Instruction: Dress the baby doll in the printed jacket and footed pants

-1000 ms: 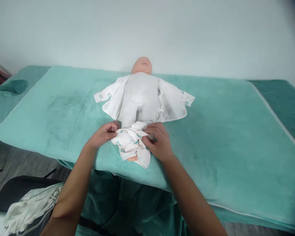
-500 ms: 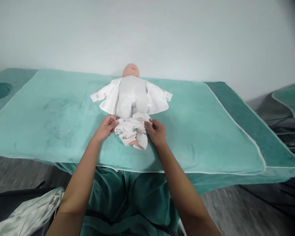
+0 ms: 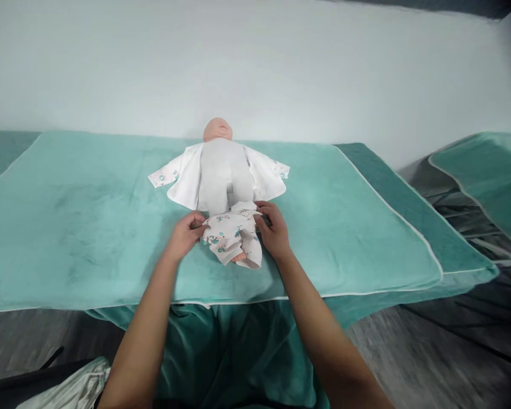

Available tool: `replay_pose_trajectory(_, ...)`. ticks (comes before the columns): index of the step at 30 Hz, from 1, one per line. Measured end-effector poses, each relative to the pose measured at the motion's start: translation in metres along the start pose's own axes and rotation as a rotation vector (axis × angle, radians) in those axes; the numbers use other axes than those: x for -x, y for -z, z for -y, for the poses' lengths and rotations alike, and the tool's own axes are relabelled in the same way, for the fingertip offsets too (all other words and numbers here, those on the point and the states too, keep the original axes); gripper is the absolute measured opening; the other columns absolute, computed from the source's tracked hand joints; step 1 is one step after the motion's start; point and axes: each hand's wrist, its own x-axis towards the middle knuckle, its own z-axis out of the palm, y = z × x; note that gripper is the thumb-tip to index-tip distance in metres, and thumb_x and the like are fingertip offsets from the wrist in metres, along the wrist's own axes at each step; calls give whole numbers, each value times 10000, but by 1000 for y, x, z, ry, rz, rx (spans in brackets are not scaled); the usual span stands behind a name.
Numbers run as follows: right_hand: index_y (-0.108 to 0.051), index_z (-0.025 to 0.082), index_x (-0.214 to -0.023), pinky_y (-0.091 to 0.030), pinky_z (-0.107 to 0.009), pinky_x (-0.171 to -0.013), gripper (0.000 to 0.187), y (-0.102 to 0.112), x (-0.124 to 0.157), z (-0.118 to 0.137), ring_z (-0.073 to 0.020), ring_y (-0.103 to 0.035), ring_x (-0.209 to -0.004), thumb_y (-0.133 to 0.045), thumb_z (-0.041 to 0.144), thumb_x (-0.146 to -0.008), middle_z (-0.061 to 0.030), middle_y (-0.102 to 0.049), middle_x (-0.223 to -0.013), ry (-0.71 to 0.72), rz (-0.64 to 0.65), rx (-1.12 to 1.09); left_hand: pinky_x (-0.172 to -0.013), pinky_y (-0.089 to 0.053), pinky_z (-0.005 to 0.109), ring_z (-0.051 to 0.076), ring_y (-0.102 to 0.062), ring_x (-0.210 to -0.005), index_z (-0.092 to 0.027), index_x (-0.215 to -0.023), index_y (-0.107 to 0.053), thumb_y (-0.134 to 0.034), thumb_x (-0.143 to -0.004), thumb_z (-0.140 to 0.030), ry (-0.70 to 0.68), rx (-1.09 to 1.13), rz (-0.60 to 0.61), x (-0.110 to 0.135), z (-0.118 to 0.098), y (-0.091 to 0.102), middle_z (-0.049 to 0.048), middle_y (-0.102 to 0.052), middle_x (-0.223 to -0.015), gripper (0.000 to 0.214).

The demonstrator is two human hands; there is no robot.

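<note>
A baby doll (image 3: 225, 167) with a pale grey cloth body lies on its back, its head toward the wall. Its white printed jacket (image 3: 184, 180) is spread open, with the sleeves out to both sides. Printed baby pants (image 3: 225, 233) are bunched around its lower legs, and a bit of foot shows at one leg opening. My left hand (image 3: 186, 234) pinches the waistband at its left side. With thumb and fingers, my right hand (image 3: 273, 228) grips the right side of the same waistband.
The doll rests on a padded table with a light green cover (image 3: 89, 227). A white wall (image 3: 255, 68) rises behind it. Another green-covered surface (image 3: 489, 182) stands at the right. At the lower left lies a pale crumpled cloth bag (image 3: 72, 389).
The camera view has shifted a little. Both hands keep hold of the pants' waistband, and the pants have barely moved on the doll's legs.
</note>
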Motion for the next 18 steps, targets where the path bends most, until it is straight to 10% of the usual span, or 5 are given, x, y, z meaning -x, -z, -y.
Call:
replay_pose_trajectory(5, -609, 249, -975, -454, -467, -1094, 119, -5, -21, 3, -249, -567, -1335, -598, 367, -980, -105, -610, -1450, -16, 64, -52, -1054, -455, 376, 244, -574, -1321, -203, -799, -561, -708, -812, -233, -262, 53, -164, -18, -7, -10, 115, -596, -1452, 151)
replay_pose_trajectory(8, -612, 249, -1012, -485, -424, -1026, 144, -8, -42, 6, -234, -620, -1234, -578, 387, -984, -90, -641, -1417, -68, 96, -66, -1098, -432, 409, 258, -535, -1394, -223, -839, -485, -676, -843, -256, -211, 166, -143, -35, -14, -17, 120, -503, -1577, 194)
replay_pose_trajectory(11, -616, 249, -1016, -499, -340, -789, 160, -11, -66, 3, -180, -639, -868, -584, 397, -965, -28, -733, -1010, -137, 52, -11, -963, -485, 347, 216, -644, -1175, -234, -882, -473, -637, -875, -269, -177, 115, -220, -57, -21, -17, 90, -671, -1335, 168)
replay_pose_trajectory(14, -586, 254, -928, -369, -284, -597, 175, -15, -97, -7, -135, -456, -592, -645, 418, -914, 66, -520, -622, -202, 40, 2, -772, -451, 263, 156, -612, -826, -235, -876, -487, -618, -857, -195, -155, -55, -387, -86, -28, -10, -12, -649, -861, 138)
replay_pose_trajectory(18, -537, 267, -885, -310, -269, -522, 344, -27, -133, -25, -124, -375, -523, -691, 571, -848, 75, -434, -594, -340, 107, -357, -580, -348, 247, 133, -461, -584, -241, -897, -503, -619, -865, -233, -41, 38, -376, -122, -28, -3, -66, -492, -659, 121)
